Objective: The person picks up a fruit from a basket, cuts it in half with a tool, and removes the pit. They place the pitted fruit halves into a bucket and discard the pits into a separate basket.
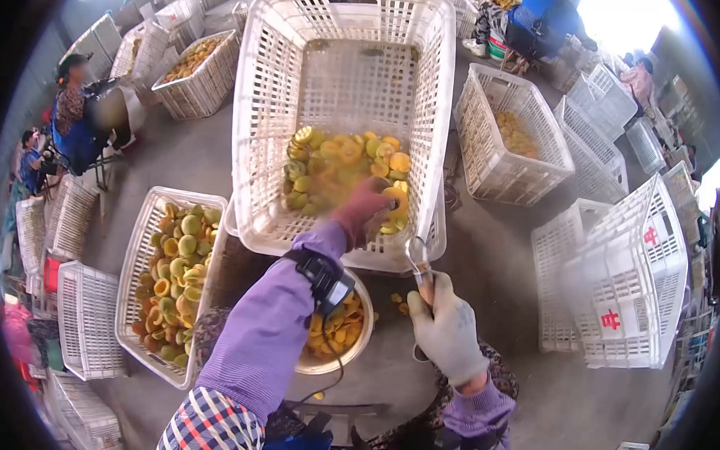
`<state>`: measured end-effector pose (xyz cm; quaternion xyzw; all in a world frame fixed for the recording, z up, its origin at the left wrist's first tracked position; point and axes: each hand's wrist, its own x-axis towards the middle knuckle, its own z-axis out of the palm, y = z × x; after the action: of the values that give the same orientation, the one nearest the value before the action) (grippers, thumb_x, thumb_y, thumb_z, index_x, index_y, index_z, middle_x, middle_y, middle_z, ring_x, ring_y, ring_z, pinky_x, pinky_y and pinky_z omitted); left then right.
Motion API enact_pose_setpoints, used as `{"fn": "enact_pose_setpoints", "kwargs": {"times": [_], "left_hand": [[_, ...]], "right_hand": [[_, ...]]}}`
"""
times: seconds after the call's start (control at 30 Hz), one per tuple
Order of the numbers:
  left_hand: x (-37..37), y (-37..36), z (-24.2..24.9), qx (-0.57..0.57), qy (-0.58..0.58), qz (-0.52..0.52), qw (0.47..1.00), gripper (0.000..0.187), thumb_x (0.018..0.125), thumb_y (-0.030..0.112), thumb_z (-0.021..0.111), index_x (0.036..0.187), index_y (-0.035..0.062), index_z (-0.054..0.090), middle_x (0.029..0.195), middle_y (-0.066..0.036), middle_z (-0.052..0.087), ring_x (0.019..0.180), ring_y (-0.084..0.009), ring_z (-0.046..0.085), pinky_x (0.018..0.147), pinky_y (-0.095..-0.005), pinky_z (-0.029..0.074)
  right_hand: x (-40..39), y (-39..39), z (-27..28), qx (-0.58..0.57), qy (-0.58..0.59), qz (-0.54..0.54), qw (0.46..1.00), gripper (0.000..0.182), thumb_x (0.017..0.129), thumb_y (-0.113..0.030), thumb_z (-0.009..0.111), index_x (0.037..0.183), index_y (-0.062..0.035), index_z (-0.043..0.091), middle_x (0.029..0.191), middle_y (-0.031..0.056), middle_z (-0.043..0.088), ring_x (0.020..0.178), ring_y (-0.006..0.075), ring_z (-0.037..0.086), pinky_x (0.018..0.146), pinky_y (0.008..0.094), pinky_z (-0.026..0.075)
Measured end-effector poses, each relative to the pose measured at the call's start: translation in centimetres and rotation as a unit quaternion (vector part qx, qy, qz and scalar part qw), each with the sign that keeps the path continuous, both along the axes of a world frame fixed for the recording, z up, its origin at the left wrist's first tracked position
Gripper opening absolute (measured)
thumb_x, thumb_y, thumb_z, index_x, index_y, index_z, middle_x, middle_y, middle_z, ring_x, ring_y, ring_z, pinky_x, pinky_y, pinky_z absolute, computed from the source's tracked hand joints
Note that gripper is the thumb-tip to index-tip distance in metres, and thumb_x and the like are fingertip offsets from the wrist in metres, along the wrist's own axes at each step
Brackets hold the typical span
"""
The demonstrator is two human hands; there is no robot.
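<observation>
My left hand point(365, 207), in a dark reddish glove, reaches into a large white crate point(246, 142) in front of me. Its fingers close on an orange peach half point(396, 199) at the near right of the pile. Halved yellow and green peaches point(331, 156) cover the near part of the crate floor. My right hand point(449, 327), in a pale grey glove, grips a pitting spoon point(424, 276) with a wooden handle and a metal loop head. It is outside the crate, below its near right corner. Under the crate's near edge stands a bowl point(366, 332) holding orange fruit pieces.
Left of me is a white crate point(127, 296) full of peach halves. More crates with fruit point(470, 141) stand farther off. Stacked white crates point(635, 290) are at the right. A seated person point(74, 116) is at the left, others farther back. A cord point(341, 367) hangs near the bowl.
</observation>
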<state>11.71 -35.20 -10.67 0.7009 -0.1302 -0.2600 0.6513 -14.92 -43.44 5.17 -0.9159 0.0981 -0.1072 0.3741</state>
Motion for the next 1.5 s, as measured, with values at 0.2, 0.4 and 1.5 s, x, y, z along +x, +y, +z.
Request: {"fn": "enact_pose_setpoints", "kwargs": {"times": [0.2,0.4,1.5], "left_hand": [[-12.0,7.7,9.9,-0.299,0.162,-0.018,0.94,0.039,0.084,0.004,0.06,0.123,0.0022,0.055,0.11,-0.01,0.064,0.096,-0.0219,0.064,0.086,-0.0317,0.053],[-19.4,13.0,14.0,-0.239,-0.026,0.006,0.971,0.038,0.088,0.0,0.056,0.126,0.0021,0.05,0.122,-0.01,0.06,0.114,-0.0188,0.059,0.097,-0.0336,0.05],[-17.3,12.2,12.3,-0.249,0.035,0.225,0.941,0.03,0.095,0.032,0.057,0.103,0.003,0.058,0.088,-0.011,0.064,0.077,-0.027,0.066,0.065,-0.0352,0.056]], "right_hand": [[0.9,2.6,-2.1,-0.054,-0.001,0.039,0.998,0.022,0.088,-0.019,0.06,0.103,-0.0058,0.051,0.076,0.0205,0.065,0.072,0.0426,0.063,0.063,0.0514,0.048],[1.0,5.8,-3.2,-0.088,0.02,0.103,0.991,0.026,0.086,-0.016,0.059,0.108,-0.0047,0.053,0.078,0.0219,0.064,0.074,0.0423,0.063,0.065,0.0522,0.048],[2.9,9.2,-5.1,0.128,0.019,0.157,0.979,0.031,0.08,-0.004,0.058,0.109,0.0031,0.049,0.089,0.0294,0.061,0.094,0.0494,0.056,0.074,0.0459,0.048]]}}
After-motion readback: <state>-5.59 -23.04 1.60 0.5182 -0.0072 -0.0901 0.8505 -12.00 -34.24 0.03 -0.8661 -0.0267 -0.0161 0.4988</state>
